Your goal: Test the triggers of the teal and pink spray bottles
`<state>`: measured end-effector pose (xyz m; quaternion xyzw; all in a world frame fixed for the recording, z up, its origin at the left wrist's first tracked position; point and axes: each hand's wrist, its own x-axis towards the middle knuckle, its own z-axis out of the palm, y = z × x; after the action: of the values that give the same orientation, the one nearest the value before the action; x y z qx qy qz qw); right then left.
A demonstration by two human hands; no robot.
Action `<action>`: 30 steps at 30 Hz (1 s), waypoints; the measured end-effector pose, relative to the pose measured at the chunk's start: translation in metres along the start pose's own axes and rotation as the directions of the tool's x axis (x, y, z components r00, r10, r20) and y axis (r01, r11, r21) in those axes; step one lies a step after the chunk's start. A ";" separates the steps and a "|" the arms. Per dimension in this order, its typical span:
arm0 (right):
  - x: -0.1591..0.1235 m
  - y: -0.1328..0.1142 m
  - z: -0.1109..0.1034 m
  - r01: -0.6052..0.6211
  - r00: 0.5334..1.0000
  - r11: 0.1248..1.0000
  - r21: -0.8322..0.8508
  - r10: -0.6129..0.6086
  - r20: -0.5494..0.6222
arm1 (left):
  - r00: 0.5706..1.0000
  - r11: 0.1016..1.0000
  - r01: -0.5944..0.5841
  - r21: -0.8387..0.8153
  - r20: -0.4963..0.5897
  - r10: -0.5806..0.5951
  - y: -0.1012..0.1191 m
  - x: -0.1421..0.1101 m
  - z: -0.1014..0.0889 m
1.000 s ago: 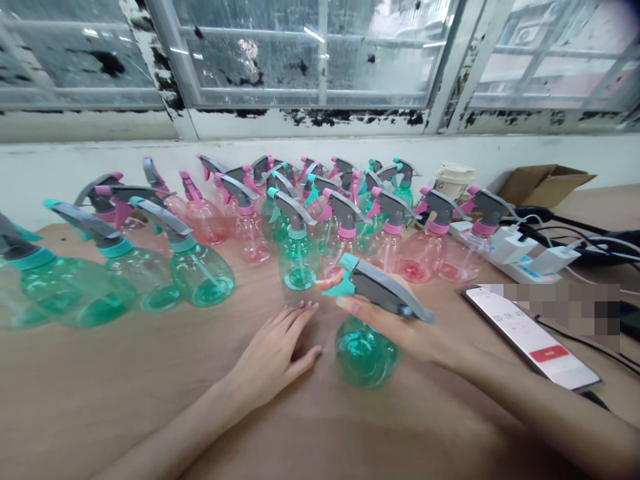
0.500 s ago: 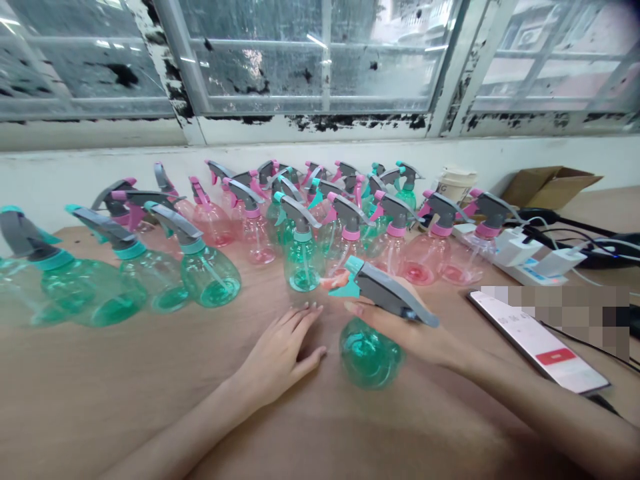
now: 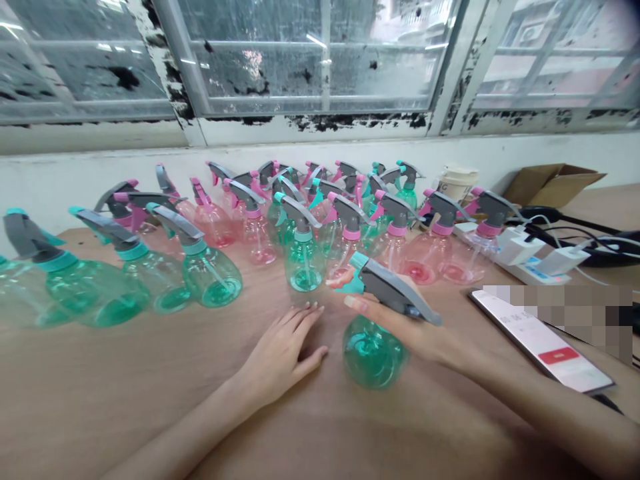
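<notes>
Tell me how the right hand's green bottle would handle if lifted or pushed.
The bottle seems clear plastic, so probably light. It looks glossy and rounded, so may slip. Its long spray head juts out on top, so a high push could tip it.

R hand (image 3: 403, 327) gripping green spray btl (image 3: 375, 357) at neck, under gray head (image 3: 397, 290). Just L of grip: L hand (image 3: 285, 350) palm-down on table (image 3: 140, 393). Beyond grip: pink btls (image 3: 419, 259) + green btls (image 3: 304, 263), mixed rows. R of grip: phone (image 3: 535, 340); past it, pwr strip (image 3: 540, 271) w/ white chargers (image 3: 517, 248). Far back R of grip: cup (image 3: 457, 179), carton (image 3: 547, 185).
</notes>
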<state>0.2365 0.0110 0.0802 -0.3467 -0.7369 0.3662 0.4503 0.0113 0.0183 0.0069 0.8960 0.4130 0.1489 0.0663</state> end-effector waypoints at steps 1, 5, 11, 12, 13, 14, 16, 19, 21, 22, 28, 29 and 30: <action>0.000 0.000 0.000 -0.012 1.000 1.000 0.013 0.012 0.002 | 1.000 1.000 0.000 0.001 -0.006 0.000 0.000 0.000 0.000; -0.001 0.000 0.001 -0.048 0.999 0.995 0.090 0.047 0.014 | 1.000 1.000 -0.005 0.002 -0.018 0.005 0.000 0.000 0.000; -0.002 0.003 0.000 -0.034 0.999 0.997 0.067 0.033 0.011 | 1.000 1.000 -0.006 0.011 -0.005 0.006 0.000 0.000 0.000; -0.002 0.004 0.000 -0.029 1.000 0.998 0.050 0.028 0.014 | 1.000 1.000 -0.006 0.010 -0.006 0.006 0.000 0.000 0.000; -0.002 0.004 -0.001 -0.025 0.999 0.999 0.037 0.025 0.020 | 1.000 1.000 -0.007 0.007 -0.009 0.007 0.000 0.000 0.000; -0.002 0.004 -0.001 -0.021 0.999 0.999 0.031 0.020 0.026 | 1.000 1.000 -0.008 0.003 -0.013 0.008 0.000 0.000 0.000; -0.001 0.005 -0.002 -0.013 0.999 1.000 0.018 0.012 0.036 | 1.000 1.000 -0.009 -0.004 -0.016 0.009 0.000 0.000 0.000; 0.000 0.005 -0.003 0.009 1.000 0.999 -0.044 -0.008 0.025 | 1.000 1.000 -0.012 -0.005 -0.013 0.012 0.000 0.000 0.000; 0.000 0.006 -0.003 0.029 1.000 0.996 -0.084 -0.028 0.004 | 1.000 1.000 -0.013 -0.002 -0.008 0.013 0.000 0.000 0.000; 0.000 0.006 -0.003 0.038 0.999 0.995 -0.093 -0.039 -0.012 | 1.000 1.000 -0.011 0.000 -0.005 0.011 0.000 0.000 0.000; 0.002 0.005 -0.004 0.039 0.999 0.997 -0.072 -0.038 0.009 | 1.000 1.000 -0.016 0.012 0.005 0.016 0.000 0.001 0.000; 0.003 0.005 -0.004 0.027 0.999 0.999 -0.047 -0.026 0.024 | 1.000 1.000 -0.016 0.011 0.005 0.016 0.000 0.001 0.000; 0.003 0.006 -0.005 0.013 0.999 1.000 -0.013 -0.012 0.037 | 1.000 1.000 -0.016 0.011 0.007 0.016 0.000 0.001 -0.001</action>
<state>0.2408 0.0172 0.0782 -0.3384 -0.7496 0.3646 0.4366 0.0117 0.0193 0.0077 0.9001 0.4065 0.1443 0.0617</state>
